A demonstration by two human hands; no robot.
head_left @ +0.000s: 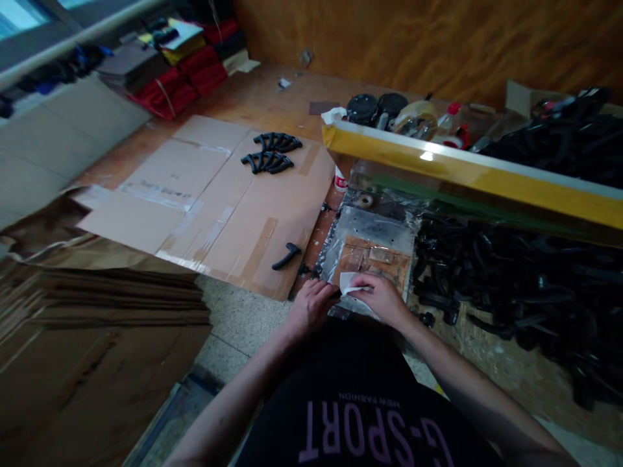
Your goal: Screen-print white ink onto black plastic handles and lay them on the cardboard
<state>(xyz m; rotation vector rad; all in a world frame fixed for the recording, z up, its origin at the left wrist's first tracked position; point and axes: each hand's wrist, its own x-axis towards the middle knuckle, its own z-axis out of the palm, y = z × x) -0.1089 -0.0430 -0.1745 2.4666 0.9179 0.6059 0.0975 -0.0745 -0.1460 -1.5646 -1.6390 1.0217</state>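
My left hand is closed at the near edge of a small work board, its fingers curled round something dark that I cannot make out. My right hand pinches a small piece of white paper or cloth right beside it. Both hands meet over the board's front edge, which carries a brown square patch and lies on clear plastic sheeting.
A big heap of black curved plastic parts lies to the right. Flattened cardboard on the left holds two rows of black handles and a single one. A long yellow-edged bar crosses behind, with bottles and jars beyond.
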